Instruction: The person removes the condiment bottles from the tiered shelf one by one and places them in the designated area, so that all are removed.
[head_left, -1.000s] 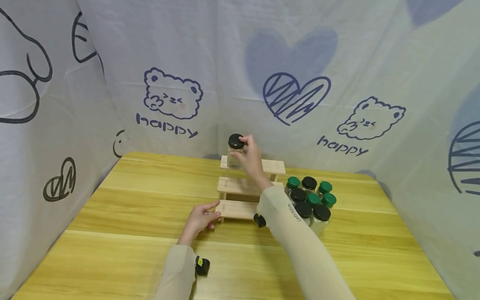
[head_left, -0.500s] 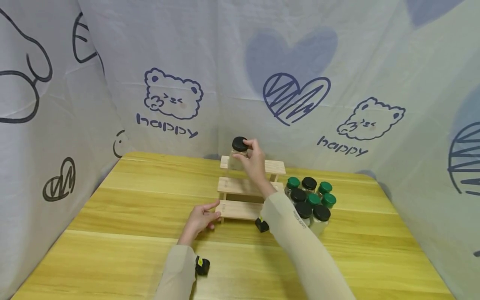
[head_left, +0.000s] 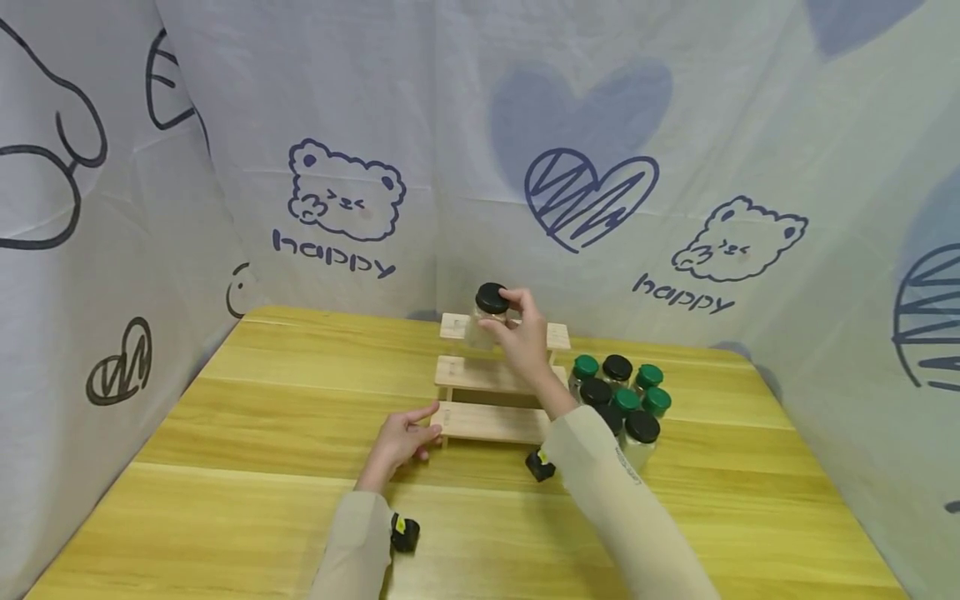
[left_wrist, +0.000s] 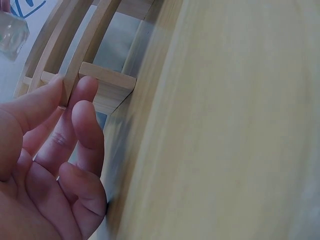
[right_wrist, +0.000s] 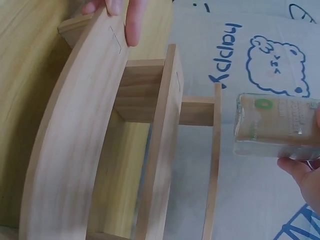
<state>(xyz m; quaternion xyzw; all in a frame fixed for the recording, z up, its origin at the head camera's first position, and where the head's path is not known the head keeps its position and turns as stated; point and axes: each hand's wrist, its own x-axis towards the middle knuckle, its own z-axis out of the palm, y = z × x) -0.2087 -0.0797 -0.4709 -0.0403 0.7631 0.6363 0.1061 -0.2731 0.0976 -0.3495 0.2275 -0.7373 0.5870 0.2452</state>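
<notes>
My right hand (head_left: pixel 529 340) grips a square glass jar (head_left: pixel 478 332) with a black lid (head_left: pixel 492 297), thumb and fingers at its upper part. In the right wrist view the jar (right_wrist: pixel 275 122) shows printed markings and pale contents, with a gap between it and the top shelf. The three-tier wooden rack (head_left: pixel 495 422) stands below and in front of it, its shelves bare. My left hand (head_left: pixel 400 439) pinches the left end of the lowest shelf; the left wrist view shows the thumb on one face and a finger (left_wrist: pixel 86 89) on the other.
Several jars with green lids (head_left: pixel 587 367) and black lids (head_left: pixel 642 427) stand close together right of the rack, partly behind my right sleeve (head_left: pixel 600 467). They share the wooden table (head_left: pixel 262 467). A white printed cloth (head_left: pixel 465 125) hangs behind the table.
My right hand and the jar have moved right and slightly down in the head view, along the top shelf. The left hand keeps its place on the rack.
</notes>
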